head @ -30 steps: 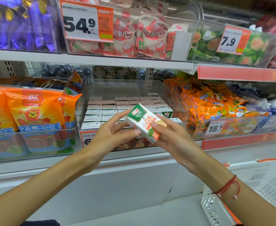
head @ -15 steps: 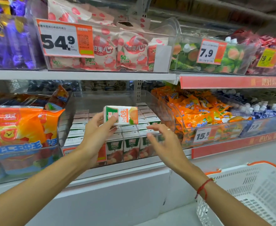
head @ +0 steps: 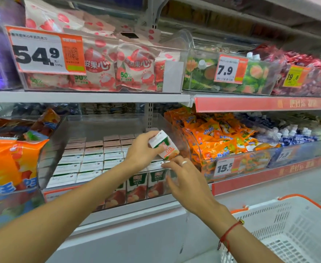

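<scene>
Clear shelf bin [head: 106, 128] holds rows of small upright juice cartons [head: 91, 160]. Held carton [head: 164, 147] is tilted above the rows, toward the bin's 3 o'clock wall. Left hand [head: 142, 153]: fingers curled round the carton's upper end. Right hand [head: 186, 179], at 5 o'clock of the carton: fingers loosely spread, holding nothing, tips at the bin's front rim. White basket [head: 298, 230] lies at 5 o'clock, well apart.

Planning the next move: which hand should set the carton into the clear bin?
Left. The left hand grips the carton above the bin; the right hand is empty at its front rim.
</scene>
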{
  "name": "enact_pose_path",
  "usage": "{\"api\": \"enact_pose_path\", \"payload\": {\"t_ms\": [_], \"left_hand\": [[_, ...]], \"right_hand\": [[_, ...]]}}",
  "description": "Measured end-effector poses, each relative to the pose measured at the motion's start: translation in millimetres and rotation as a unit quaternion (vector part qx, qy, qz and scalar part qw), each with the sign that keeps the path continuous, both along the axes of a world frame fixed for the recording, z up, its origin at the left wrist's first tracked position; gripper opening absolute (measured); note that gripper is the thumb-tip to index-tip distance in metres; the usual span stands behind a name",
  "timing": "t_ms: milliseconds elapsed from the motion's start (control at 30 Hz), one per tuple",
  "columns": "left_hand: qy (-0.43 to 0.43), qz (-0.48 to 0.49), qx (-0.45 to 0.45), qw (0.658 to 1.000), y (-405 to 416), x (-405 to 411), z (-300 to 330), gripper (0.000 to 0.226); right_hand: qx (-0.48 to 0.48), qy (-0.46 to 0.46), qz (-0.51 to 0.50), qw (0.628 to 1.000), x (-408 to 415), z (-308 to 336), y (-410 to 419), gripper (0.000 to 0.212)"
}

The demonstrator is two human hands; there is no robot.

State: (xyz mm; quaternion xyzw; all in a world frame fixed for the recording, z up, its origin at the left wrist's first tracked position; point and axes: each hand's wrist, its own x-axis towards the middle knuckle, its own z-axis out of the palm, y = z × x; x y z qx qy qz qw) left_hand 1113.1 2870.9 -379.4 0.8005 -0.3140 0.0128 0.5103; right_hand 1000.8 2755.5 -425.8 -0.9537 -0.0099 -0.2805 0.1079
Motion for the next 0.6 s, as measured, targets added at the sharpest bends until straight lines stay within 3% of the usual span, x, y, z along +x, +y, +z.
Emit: {"api": "enact_pose_path", "payload": {"t_ms": [133, 267, 333, 600], "left_hand": [[-0.140, -0.069, 0.194, 0.969, -5.2, 7.7, 27.2, 0.038], [-0.113, -0.121, 0.327, 0.930, -27.1, 17.3, 38.4, 0.055], [-0.097, -0.110, 0.342, 0.928, -30.4, 21.2, 29.5, 0.060], [-0.189, -0.083, 0.320, 0.925, -17.8, 24.8, -0.6, 0.028]], "right_hand": [[0.012, 0.006, -0.006, 1.000, 1.0, 3.7, 1.0, 0.030], [0.040, 0.007, -0.021, 0.999, -1.0, 8.5, -3.6, 0.026], [0.041, 0.005, -0.033, 0.999, -2.7, 9.1, -7.1, 0.026], [0.021, 0.027, -0.030, 0.999, -3.8, 6.5, -7.4, 0.031]]}}
